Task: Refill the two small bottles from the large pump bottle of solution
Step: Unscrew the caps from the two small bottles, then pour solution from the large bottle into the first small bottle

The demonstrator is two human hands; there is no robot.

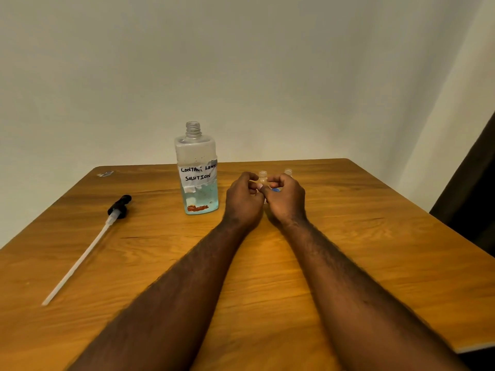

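We are at the opening stage of the refill. The large bottle (pixel 197 170), hand-labelled contact lens solution, stands uncapped at about eleven o'clock from our hands, its blue liquid down to roughly the lower third. Its black pump head (pixel 120 207), with the long dip tube (pixel 80 258), lies flat on the wooden table (pixel 348 236), well apart at nine o'clock.

Both hands are drawn in tight, knuckles nearly touching. The left hand (pixel 243 199) has thumb and forefinger curled onto the first small bottle (pixel 263 176), whose bare neck shows just above the fingertips at twelve o'clock. The right hand (pixel 286 199) is curled too, with a blue piece (pixel 275 190) tucked among its fingers — we take it for a cap, though it is too hidden to be sure. The second small bottle (pixel 288 172) stands just behind the right hand at one o'clock, and its neck also looks open.

No solution has been transferred yet, as far as we can judge. Next we need to put the blue piece down, steady the small bottle upright and bring the large bottle over — a wide mouth pouring into a narrow neck calls for a slow tilt.
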